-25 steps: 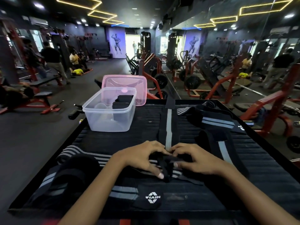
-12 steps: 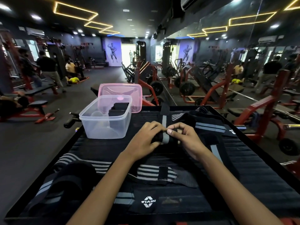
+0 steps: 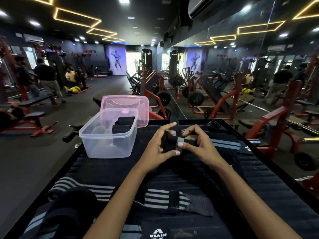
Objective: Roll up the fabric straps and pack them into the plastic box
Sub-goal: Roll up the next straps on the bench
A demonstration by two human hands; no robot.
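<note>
Straps lie loose at the near left: a striped strap (image 3: pixel 107 192) at seven o'clock on the table (image 3: pixel 276 187). At ten o'clock stands the plastic box (image 3: pixel 110 135), open, with rolled black straps inside and its pink lid (image 3: pixel 127 104) leaning just behind. At centre, the left hand (image 3: pixel 155 147) curls its fingers (image 3: pixel 170 125) and thumb round a half-made black roll (image 3: pixel 174 142) with a grey stripe; the right hand (image 3: pixel 198 145) pinches the same roll from three o'clock. More straps (image 3: pixel 224 144) trail off at two o'clock. To roll it well, I judge the tail should stay taut and the edges aligned, each turn pressed snug so it will not spring loose before it goes in the box.
</note>
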